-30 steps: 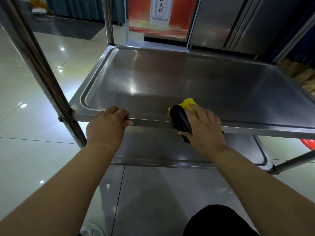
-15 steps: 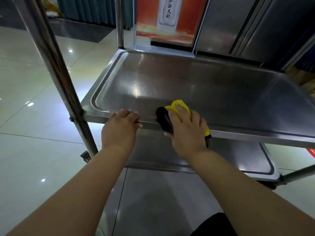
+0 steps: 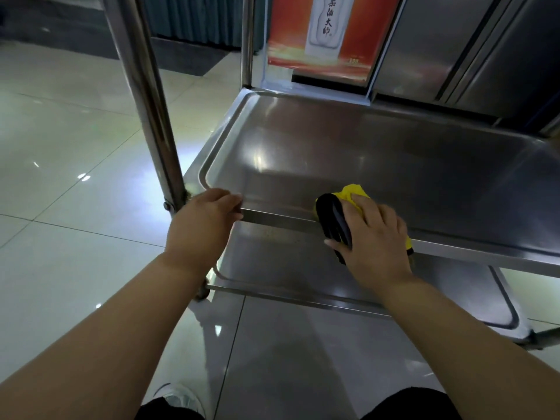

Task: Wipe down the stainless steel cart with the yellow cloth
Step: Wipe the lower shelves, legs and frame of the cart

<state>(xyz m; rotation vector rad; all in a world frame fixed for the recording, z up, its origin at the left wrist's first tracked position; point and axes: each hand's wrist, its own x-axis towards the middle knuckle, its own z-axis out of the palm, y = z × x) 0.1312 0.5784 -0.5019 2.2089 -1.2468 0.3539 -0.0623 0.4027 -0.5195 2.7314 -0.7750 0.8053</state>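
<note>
The stainless steel cart's middle shelf (image 3: 363, 153) fills the centre of the head view, with a lower shelf (image 3: 288, 265) under it. My left hand (image 3: 203, 222) grips the shelf's front rim close to the left upright post (image 3: 142, 95). My right hand (image 3: 375, 237) lies over the yellow cloth (image 3: 353, 192), pressing it on the front rim further right. The cloth has a black part (image 3: 331, 219) that hangs over the rim. Most of the cloth is hidden under the hand.
A second post (image 3: 247, 40) stands at the shelf's far left corner. Behind the cart are a red poster (image 3: 321, 34) and grey metal cabinet doors (image 3: 469, 50). Glossy tiled floor (image 3: 60, 147) lies to the left. My shoe (image 3: 178, 395) shows at the bottom.
My right hand slid the cloth left along the front rim, then back to the right. My left hand moved left along the rim to the post. The view shifted right.
</note>
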